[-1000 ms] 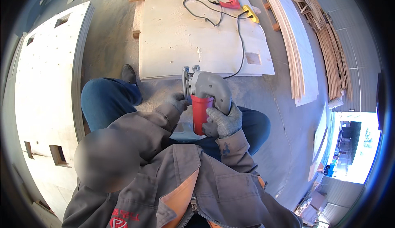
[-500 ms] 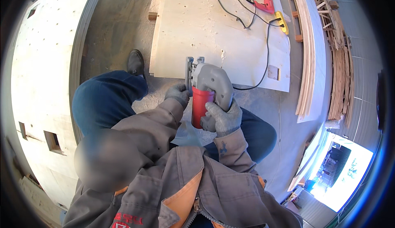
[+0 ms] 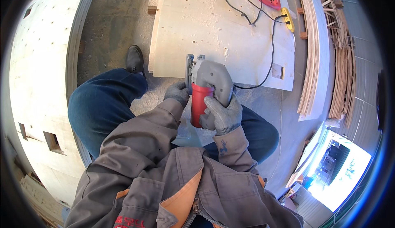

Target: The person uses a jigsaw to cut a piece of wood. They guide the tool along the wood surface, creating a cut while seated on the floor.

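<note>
A jigsaw (image 3: 200,102) with a red body and a grey loop handle is held up over my lap, its metal base plate standing on edge toward the left. My right hand (image 3: 226,113), in a grey knit glove, is closed around the handle from the right. On the other side my gloved left hand (image 3: 177,92) grips the lower end of the base plate; its fingertips are partly hidden behind the plate. Just beyond the jigsaw lies a plywood sheet (image 3: 193,26) with sawdust on it and a small square cutout (image 3: 278,71) near its right corner.
A red corded drill (image 3: 271,0) and a yellow power strip (image 3: 287,20) rest on the sheet, with a black cord (image 3: 271,59) running toward me. Stacked plywood with square holes (image 3: 37,84) stands at left. More sheets (image 3: 313,55) and timber strips (image 3: 342,71) lie at right.
Both hands keep their hold on the jigsaw, which has barely moved. The sheet, drill and power strip appear slightly farther right as the view shifts a little.
</note>
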The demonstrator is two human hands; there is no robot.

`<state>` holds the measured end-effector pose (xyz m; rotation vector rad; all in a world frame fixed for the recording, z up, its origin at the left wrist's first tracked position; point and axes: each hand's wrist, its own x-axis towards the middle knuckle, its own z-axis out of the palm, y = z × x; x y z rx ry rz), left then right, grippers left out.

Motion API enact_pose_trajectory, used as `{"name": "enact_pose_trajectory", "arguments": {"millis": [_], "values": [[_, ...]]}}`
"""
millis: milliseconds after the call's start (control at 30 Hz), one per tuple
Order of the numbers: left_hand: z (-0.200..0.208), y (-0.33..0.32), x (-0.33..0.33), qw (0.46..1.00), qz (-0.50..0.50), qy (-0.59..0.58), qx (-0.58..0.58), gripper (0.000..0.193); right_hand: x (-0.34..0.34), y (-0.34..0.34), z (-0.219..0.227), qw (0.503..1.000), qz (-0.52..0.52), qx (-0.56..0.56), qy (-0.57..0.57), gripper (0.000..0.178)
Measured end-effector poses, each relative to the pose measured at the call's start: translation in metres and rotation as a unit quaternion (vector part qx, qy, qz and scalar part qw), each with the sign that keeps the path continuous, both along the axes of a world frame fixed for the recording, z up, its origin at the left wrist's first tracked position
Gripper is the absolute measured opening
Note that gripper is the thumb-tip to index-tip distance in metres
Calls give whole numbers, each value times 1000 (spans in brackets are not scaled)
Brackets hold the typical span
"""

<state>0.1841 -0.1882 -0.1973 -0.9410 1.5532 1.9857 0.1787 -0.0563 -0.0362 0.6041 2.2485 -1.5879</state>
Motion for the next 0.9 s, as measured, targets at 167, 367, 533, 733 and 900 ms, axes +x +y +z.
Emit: {"name": "enact_pose_trajectory", "arguments": {"millis": [167, 367, 533, 733, 900], "values": [[-3, -4, 0, 994, 89, -25, 53, 30, -20, -29, 14, 997, 70, 43, 0, 56], [14, -13, -3, 996, 82, -41, 11, 36, -26, -47, -1, 994, 103, 36, 26, 62], [-62, -43, 12, 983, 144, 78, -80, 42, -24, -56, 7, 992, 112, 3, 51, 55], [82, -53, 7, 960, 99, 263, -3, 43, -22, -42, -14, 989, 123, -62, 48, 82], [103, -50, 14, 951, 47, 214, 220, 64, -19, -23, -2, 981, 166, -92, 37, 84]]}}
